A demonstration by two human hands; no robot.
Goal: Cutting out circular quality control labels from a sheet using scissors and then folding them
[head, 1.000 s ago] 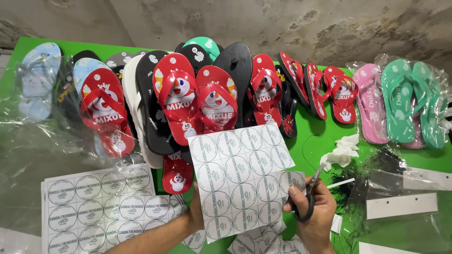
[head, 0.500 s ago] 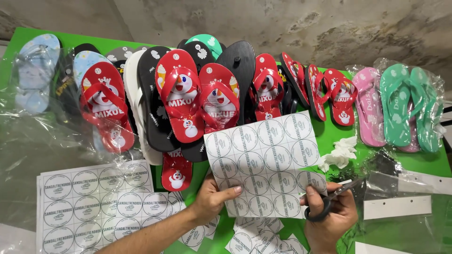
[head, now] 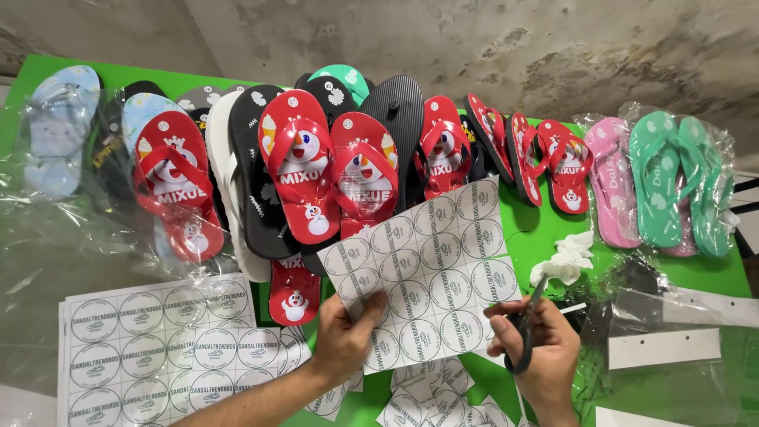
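My left hand (head: 345,338) pinches the lower left edge of a white sheet of round printed labels (head: 431,273), held up and tilted over the green table (head: 545,229). My right hand (head: 544,348) grips black-handled scissors (head: 526,328), their blades pointing up at the sheet's right edge. More label sheets (head: 154,348) lie flat at the lower left. Cut label pieces (head: 431,399) sit below the held sheet.
A row of flip-flops lines the back: red cartoon pairs (head: 324,170), black ones (head: 399,119), a pink pair (head: 613,186), a teal pair (head: 672,182) in plastic, and blue ones (head: 59,130) in bags. Crumpled white scrap (head: 565,261) and clear bags with white cards (head: 664,344) lie right.
The label sheet has been turned and shifted right, from upright to a wider tilt. My left hand moved from behind the sheet to its lower left edge; the scissors rose to the right edge.
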